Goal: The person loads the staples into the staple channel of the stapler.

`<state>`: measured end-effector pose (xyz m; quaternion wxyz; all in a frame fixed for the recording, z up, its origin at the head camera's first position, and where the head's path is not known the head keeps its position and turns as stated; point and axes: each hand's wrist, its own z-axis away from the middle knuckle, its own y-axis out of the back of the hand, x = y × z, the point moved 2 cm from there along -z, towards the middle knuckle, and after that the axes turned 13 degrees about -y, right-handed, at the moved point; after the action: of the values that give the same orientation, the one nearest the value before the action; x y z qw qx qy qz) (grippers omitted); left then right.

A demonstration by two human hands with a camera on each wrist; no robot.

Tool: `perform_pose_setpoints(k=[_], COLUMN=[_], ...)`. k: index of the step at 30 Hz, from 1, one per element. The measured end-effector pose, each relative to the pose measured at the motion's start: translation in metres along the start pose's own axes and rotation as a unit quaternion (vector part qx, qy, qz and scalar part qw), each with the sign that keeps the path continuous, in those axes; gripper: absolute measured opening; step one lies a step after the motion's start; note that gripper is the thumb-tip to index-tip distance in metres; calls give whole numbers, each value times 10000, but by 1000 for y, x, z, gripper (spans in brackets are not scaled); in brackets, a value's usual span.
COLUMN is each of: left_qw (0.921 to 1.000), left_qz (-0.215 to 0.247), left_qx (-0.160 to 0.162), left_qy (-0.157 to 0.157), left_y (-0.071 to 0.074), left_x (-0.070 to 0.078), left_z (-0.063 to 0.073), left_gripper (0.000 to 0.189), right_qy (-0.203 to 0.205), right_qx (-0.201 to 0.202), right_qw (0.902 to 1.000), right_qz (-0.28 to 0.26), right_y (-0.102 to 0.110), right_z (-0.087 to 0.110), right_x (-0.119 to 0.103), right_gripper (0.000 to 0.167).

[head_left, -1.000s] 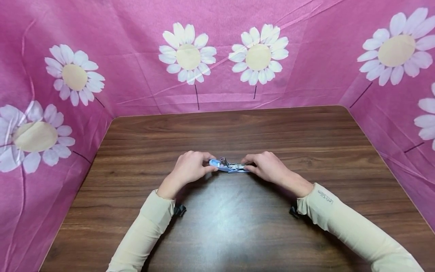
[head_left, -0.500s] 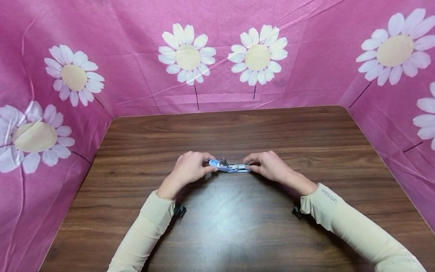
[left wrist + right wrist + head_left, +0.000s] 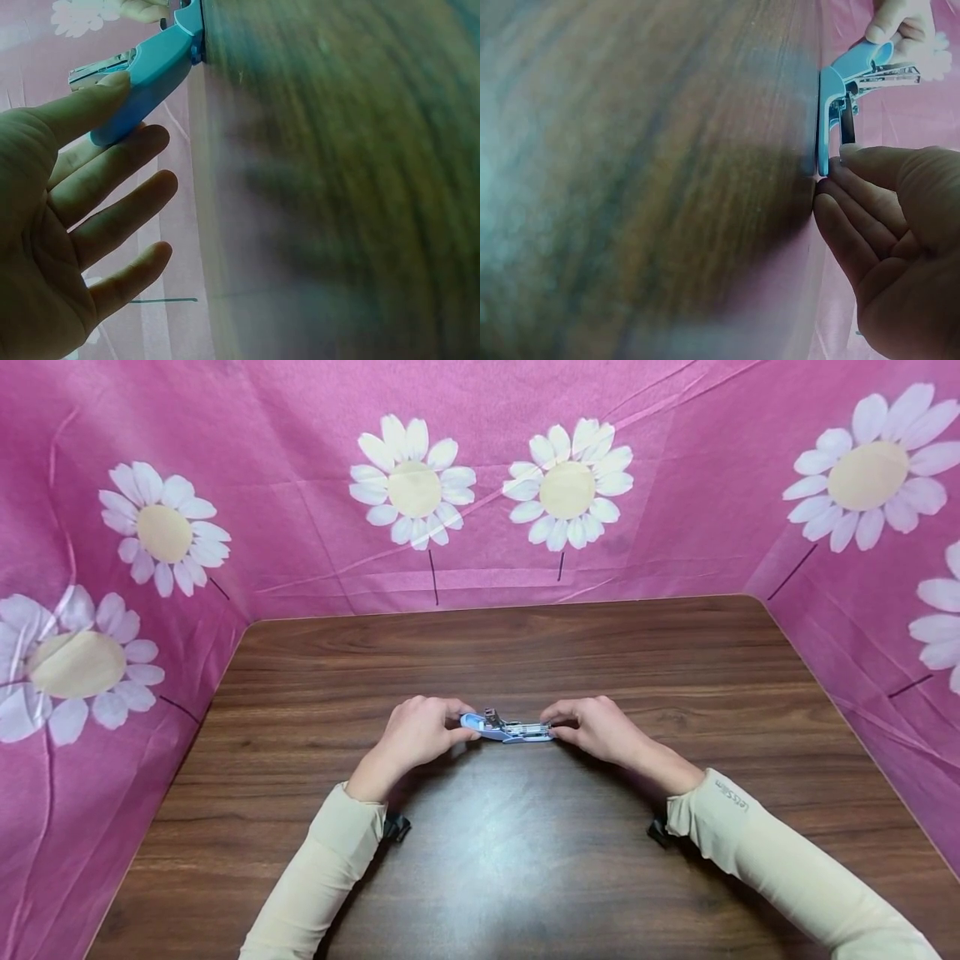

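Note:
A light-blue stapler (image 3: 528, 737) stands folded wide open at the middle of the table, its metal magazine and inner parts showing. At its left end my left hand (image 3: 422, 727) pinches the raised blue cover (image 3: 154, 71) between thumb and index finger, the other fingers spread apart. The right hand (image 3: 596, 725) is at the opposite end, thumb and fingertips pinching the tip of the dark magazine rail (image 3: 847, 124) above the blue base (image 3: 825, 135). Part of this end is hidden behind the right fingertips.
The brown wood-grain table (image 3: 480, 860) extends all round the hands. Behind it and along both sides hangs a pink cloth (image 3: 300, 527) with large white daisies. Dark wrist-camera mounts sit under both beige sleeves (image 3: 780, 843).
My right hand has slid slightly to the right along the stapler, so more of that end shows. The left hand keeps its hold in place.

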<state>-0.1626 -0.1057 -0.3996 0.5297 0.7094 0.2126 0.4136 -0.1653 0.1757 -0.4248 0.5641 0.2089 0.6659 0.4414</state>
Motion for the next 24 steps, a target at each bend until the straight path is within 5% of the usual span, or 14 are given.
perform_pose_setpoints(k=[24], left_qw=[9991], left_qz=[-198], left_qx=[35], left_qy=[-386], left_y=[2], left_x=[5], left_z=[-6], left_gripper=[28], right_qy=[341], right_qx=[180], right_qw=[9990], right_qz=[236], right_y=[0], right_z=[-3], right_x=[1], right_gripper=[19])
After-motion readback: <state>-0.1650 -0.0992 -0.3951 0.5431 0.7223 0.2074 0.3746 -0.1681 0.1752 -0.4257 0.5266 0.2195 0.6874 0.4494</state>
